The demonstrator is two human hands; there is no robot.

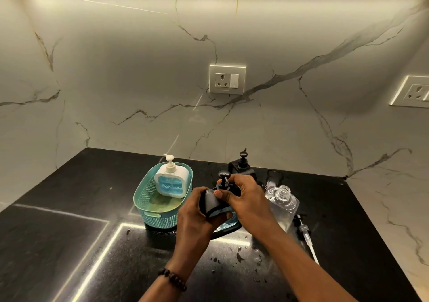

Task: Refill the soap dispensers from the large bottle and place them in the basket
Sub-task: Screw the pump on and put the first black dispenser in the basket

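The black soap dispenser (212,203) is up off the counter, tilted, held between both hands in front of the person. The left hand (197,215) is wrapped around its body from the left and underneath, fingers closed on it. The right hand (241,199) comes over from the right, thumb pressed on the dispenser's shoulder and fingers curled around the black pump head (224,178) at its collar. Blue liquid shows through the dispenser's window below the left fingers.

Just left of the hands sits the teal basket (148,208), with a white dispenser (171,181) of blue soap standing upright in its far end. Behind the hands a second black dispenser (242,165) stands on the black countertop (69,243). To the right, close beside the right wrist, the large clear bottle (283,200) has its neck uncapped, and a clear pump (305,234) lies on the counter beside it. A beaded bracelet (173,278) circles the left wrist.
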